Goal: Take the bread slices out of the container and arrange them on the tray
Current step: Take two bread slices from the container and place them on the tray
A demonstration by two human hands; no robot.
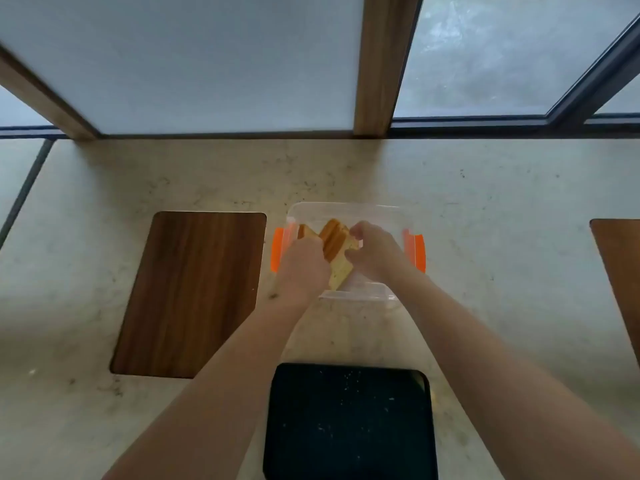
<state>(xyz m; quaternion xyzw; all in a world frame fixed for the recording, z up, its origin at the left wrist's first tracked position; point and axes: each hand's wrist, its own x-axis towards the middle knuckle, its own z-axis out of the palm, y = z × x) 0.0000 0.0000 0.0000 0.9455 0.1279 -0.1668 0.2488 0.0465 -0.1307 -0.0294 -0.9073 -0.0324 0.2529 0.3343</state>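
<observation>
In the head view, both hands reach into a clear plastic container (pixel 346 216) with orange side clips, sitting at the centre of the frame on a pale stone worktop (pixel 485 209). The left hand (pixel 302 263) is curled closed around the bread slices (pixel 334 242) from the left of the frame, and the right hand (pixel 372 249) is closed on them from the right; the slices stand tilted on edge inside the container, brown crusts up, one pale face showing between the hands. A dark tray (pixel 346 424), speckled with a few crumbs, lies at the lower centre, near the container but apart from it. A wooden board (pixel 194 292) lies to the left of centre, and another wooden board (pixel 620 265) shows at the right edge
</observation>
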